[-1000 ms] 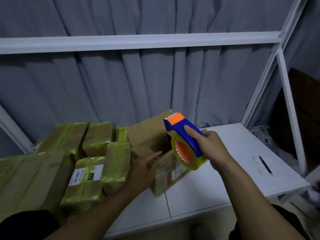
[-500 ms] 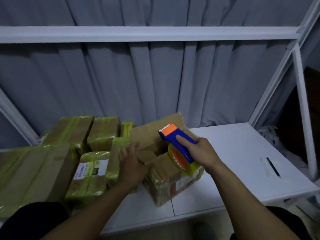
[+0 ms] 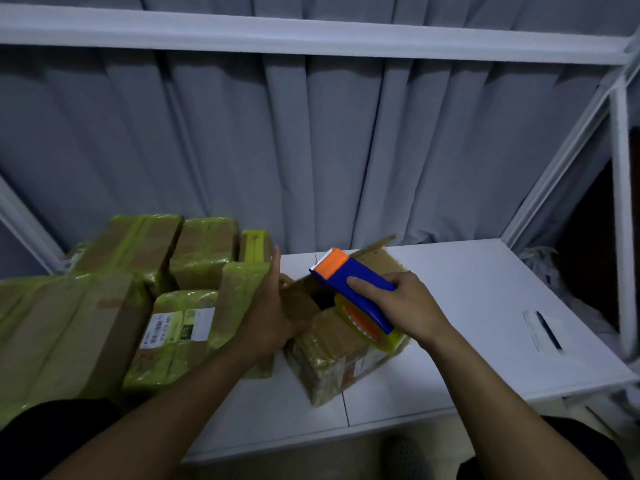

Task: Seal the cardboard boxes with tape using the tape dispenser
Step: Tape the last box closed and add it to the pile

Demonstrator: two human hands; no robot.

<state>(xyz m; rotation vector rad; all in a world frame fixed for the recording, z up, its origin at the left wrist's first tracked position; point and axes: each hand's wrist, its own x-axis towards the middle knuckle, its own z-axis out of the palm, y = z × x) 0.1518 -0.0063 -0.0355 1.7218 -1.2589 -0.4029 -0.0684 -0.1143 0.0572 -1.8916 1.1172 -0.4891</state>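
A brown cardboard box (image 3: 341,355) sits on the white table (image 3: 485,306), its top flaps partly open with a dark gap showing. My right hand (image 3: 408,306) grips a blue and orange tape dispenser (image 3: 353,289) with a yellowish tape roll, held over the box's top right. With straight fingers, my left hand (image 3: 272,313) presses against the box's left flap.
Several boxes wrapped in yellow-green tape (image 3: 194,299) are stacked at the left, close to the open box. A white metal frame (image 3: 620,220) stands at the right, a grey curtain (image 3: 311,143) behind. A flat packet with a dark strip (image 3: 542,330) lies at the table's right.
The tall back flap has folded down. My left hand slid up along the left flap with fingers straightened. The dispenser moved lower over the box's right side.
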